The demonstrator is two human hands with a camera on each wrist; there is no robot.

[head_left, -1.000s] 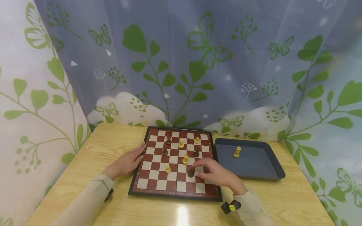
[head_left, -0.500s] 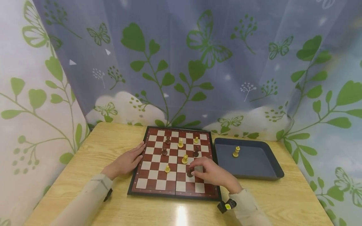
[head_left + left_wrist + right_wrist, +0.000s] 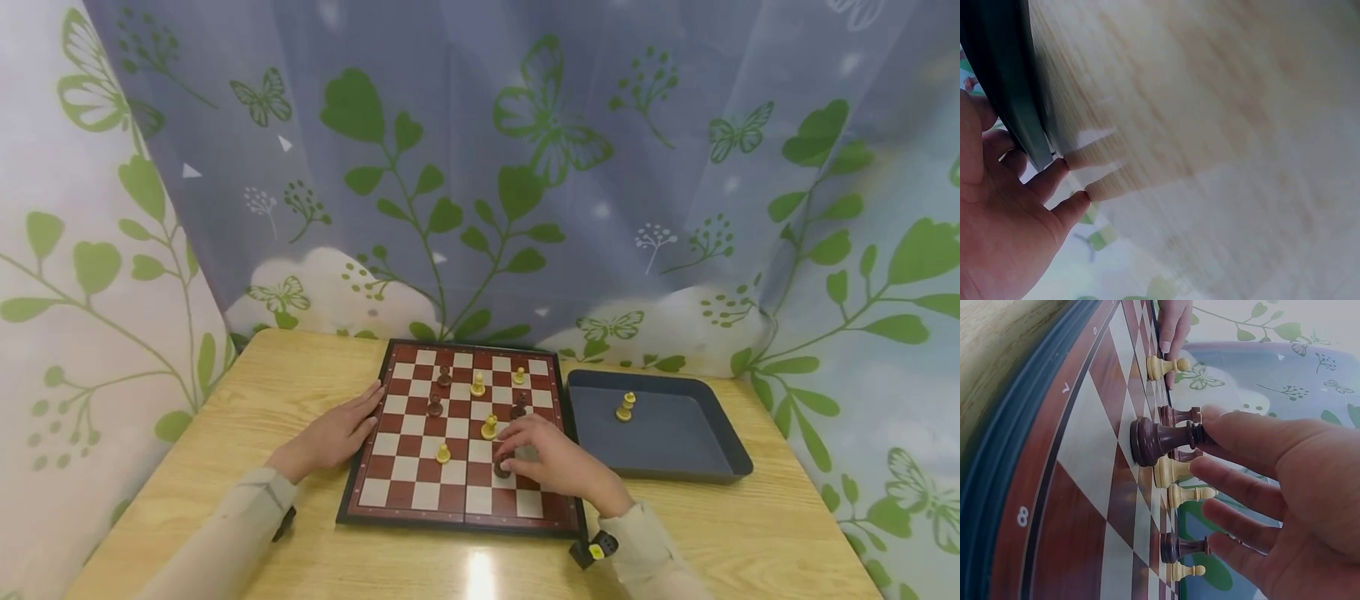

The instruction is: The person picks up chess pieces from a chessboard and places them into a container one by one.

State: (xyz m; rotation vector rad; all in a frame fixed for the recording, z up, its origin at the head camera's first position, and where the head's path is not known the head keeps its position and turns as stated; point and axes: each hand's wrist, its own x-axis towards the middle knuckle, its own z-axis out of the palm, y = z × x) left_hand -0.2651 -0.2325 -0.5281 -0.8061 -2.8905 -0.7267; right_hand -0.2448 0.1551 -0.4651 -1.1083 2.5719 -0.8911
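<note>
My right hand (image 3: pixel 558 462) pinches the top of a dark brown chess piece (image 3: pixel 1154 442) between thumb and index finger, the other fingers spread loosely. That piece stands on the front right part of the chessboard (image 3: pixel 408 492); its top is hidden by the fingers, so its kind cannot be told. Just beyond the hand are a yellow chess piece (image 3: pixel 489 428) and another dark piece (image 3: pixel 518 406). My left hand (image 3: pixel 330 433) rests at the board's left edge, its fingertips touching the frame. In the left wrist view the board's black side (image 3: pixel 1013 81) lies against those fingers.
On the board also stand a yellow pawn (image 3: pixel 443 455), dark pieces (image 3: pixel 435 406) and yellow pieces (image 3: pixel 477 385) toward the back. To the right, a dark grey tray (image 3: pixel 686 442) holds one yellow chess piece (image 3: pixel 626 407). A patterned curtain (image 3: pixel 450 167) hangs behind the wooden table (image 3: pixel 300 375).
My right hand has moved slightly left, its thumb and index finger closing in on the dark chess piece. The left hand and the other pieces stay where they were.
</note>
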